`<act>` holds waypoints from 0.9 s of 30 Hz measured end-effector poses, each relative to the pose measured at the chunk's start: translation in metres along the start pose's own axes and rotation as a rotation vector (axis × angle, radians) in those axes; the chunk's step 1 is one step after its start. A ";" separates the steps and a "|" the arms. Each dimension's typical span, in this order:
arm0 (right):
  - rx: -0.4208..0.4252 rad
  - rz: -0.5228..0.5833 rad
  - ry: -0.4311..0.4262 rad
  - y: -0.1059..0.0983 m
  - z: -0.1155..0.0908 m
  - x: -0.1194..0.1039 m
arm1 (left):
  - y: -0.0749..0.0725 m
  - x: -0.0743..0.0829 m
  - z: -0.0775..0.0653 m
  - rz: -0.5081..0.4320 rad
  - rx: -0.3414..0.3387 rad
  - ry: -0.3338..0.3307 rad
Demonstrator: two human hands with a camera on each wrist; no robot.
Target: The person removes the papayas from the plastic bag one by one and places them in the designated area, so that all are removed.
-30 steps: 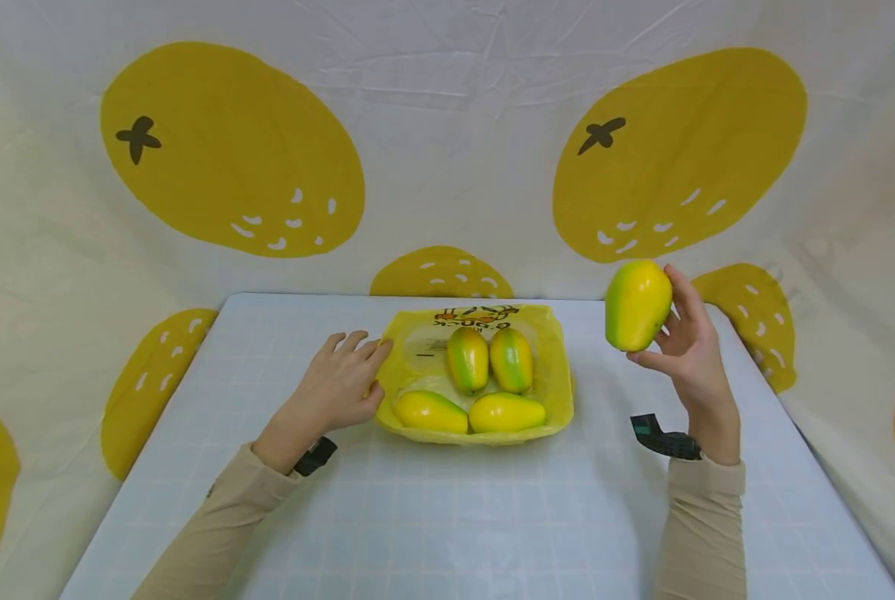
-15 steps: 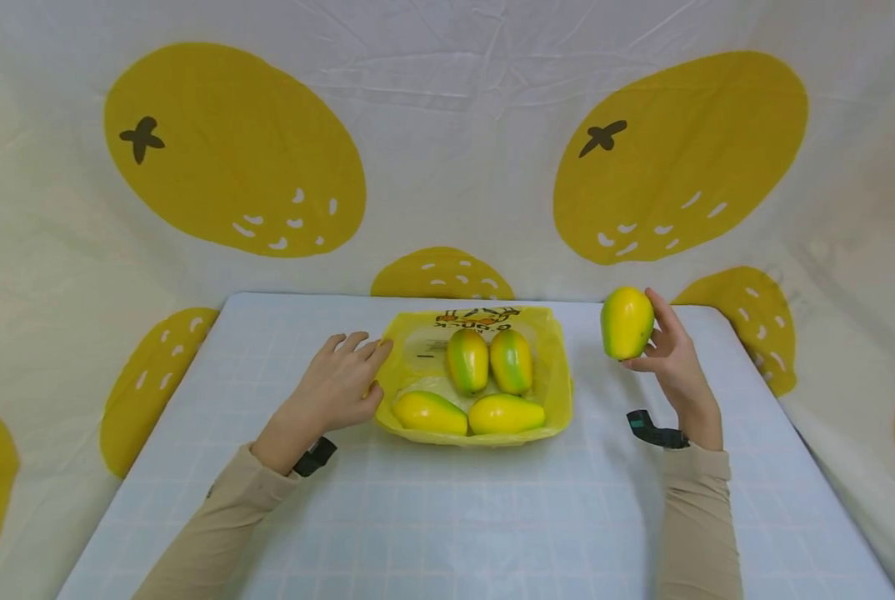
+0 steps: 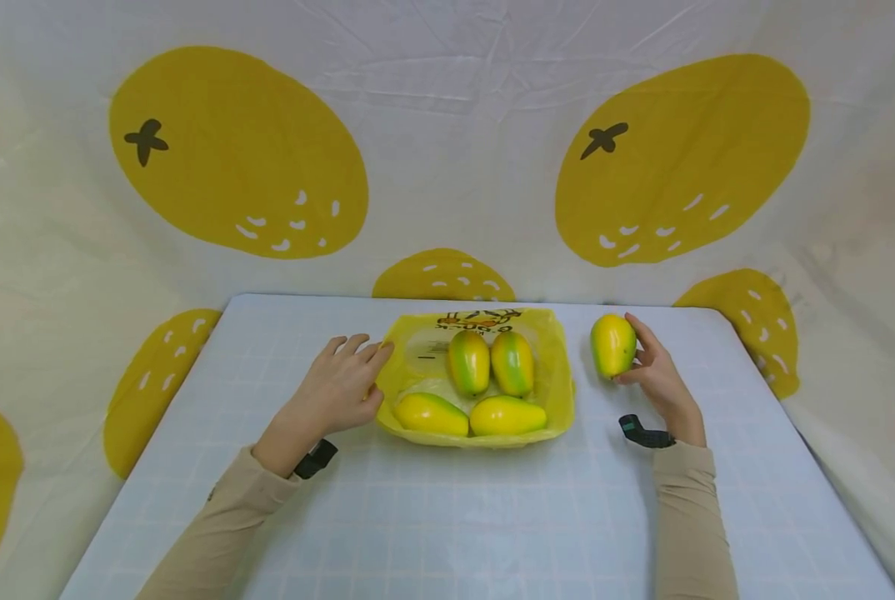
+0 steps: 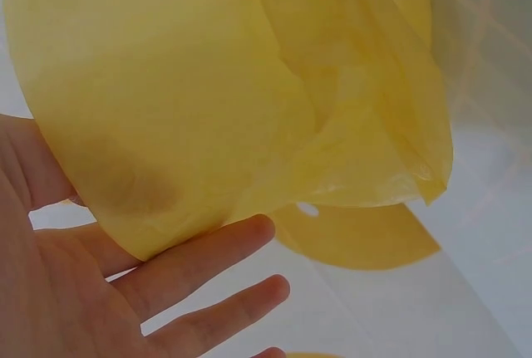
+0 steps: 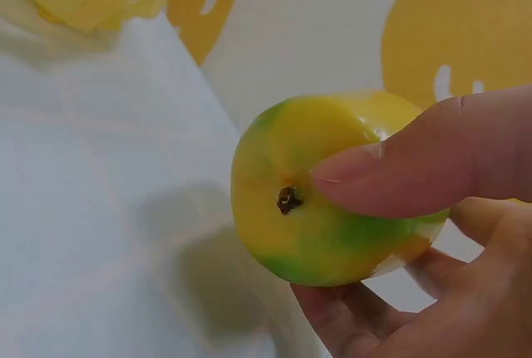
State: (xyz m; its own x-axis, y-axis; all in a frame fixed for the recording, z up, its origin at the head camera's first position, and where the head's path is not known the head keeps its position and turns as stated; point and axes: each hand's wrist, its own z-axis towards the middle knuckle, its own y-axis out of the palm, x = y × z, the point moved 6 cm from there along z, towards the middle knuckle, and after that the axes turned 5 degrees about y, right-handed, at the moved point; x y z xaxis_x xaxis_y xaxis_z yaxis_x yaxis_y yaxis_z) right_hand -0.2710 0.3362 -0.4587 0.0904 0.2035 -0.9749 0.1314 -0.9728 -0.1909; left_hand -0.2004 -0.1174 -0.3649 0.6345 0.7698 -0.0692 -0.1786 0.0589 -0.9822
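Observation:
My right hand (image 3: 656,375) pinches a yellow-green mango (image 3: 613,347) between thumb and fingers, to the right of the basket. In the right wrist view, the thumb lies beside the dark stem nub of the mango (image 5: 341,225), and a blurred shadow falls on the table below it. Whether the fruit touches the table I cannot tell. My left hand (image 3: 337,387) rests at the left rim of a basket lined with a yellow plastic bag (image 3: 563,367), fingers extended. In the left wrist view, thumb and index finger pass behind the bag's edge (image 4: 191,109).
Inside the lined basket, two mangoes (image 3: 469,362) stand side by side at the back. Two more mangoes (image 3: 430,413) lie end to end along the front. A pale checked cloth covers the table (image 3: 447,525). Behind it hangs a white curtain (image 3: 455,150) printed with yellow fruit.
My right hand has lowered the mango toward the table and shifted it slightly left. The left hand, the basket and the mangoes in it have stayed put.

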 end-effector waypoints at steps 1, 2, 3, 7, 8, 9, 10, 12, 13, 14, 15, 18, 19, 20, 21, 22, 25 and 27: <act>0.002 -0.007 0.008 0.000 0.001 0.003 | 0.000 0.000 0.000 0.001 -0.001 0.000; 0.003 -0.003 0.017 0.000 0.003 0.005 | 0.001 0.000 0.000 0.000 -0.001 0.000; 0.004 -0.004 0.030 0.001 0.004 0.008 | 0.001 0.000 -0.001 0.000 -0.001 0.002; -0.008 0.013 0.078 0.005 0.006 0.014 | 0.002 0.000 -0.001 -0.002 -0.001 0.004; -0.012 0.022 0.083 0.006 0.006 0.014 | 0.002 0.000 -0.001 -0.003 -0.001 0.004; -0.017 0.022 0.086 0.006 0.006 0.015 | 0.002 0.000 -0.001 -0.003 -0.001 0.005; -0.022 0.026 0.088 0.007 0.006 0.015 | 0.003 0.000 -0.001 -0.003 -0.001 0.004; -0.030 0.032 0.080 0.007 0.006 0.015 | 0.003 0.000 -0.001 -0.005 -0.003 0.001; -0.034 0.036 0.076 0.007 0.005 0.015 | 0.003 0.000 -0.001 -0.007 -0.006 0.000; -0.036 0.040 0.071 0.007 0.005 0.015 | 0.003 0.000 -0.002 -0.010 -0.008 -0.001; -0.044 0.047 0.065 0.007 0.005 0.015 | 0.003 0.000 -0.002 -0.012 -0.011 -0.002; -0.064 0.055 0.054 0.008 0.005 0.016 | 0.003 0.000 -0.003 -0.017 -0.013 -0.002; -0.072 0.049 0.058 0.008 0.005 0.017 | 0.003 0.001 -0.003 -0.017 -0.012 -0.001; -0.077 0.038 0.059 0.008 0.005 0.017 | 0.003 0.001 -0.003 -0.017 -0.011 0.001; -0.087 0.030 0.059 0.009 0.005 0.016 | 0.003 0.001 -0.003 -0.016 -0.010 0.002; -0.092 0.019 0.064 0.009 0.004 0.016 | 0.003 0.001 -0.003 -0.016 -0.008 0.003; -0.098 -0.014 0.085 0.011 0.005 0.016 | 0.002 0.001 -0.002 -0.017 -0.009 0.004; -0.087 -0.048 0.094 0.012 0.007 0.015 | 0.002 0.001 -0.002 -0.019 -0.011 0.005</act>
State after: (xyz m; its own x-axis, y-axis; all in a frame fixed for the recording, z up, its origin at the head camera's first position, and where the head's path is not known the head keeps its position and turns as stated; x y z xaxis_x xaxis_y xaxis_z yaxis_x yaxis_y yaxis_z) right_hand -0.2752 0.3267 -0.4767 0.1731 0.2634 -0.9490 0.2222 -0.9492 -0.2229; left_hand -0.1991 -0.1176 -0.3673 0.6412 0.7657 -0.0510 -0.1582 0.0668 -0.9852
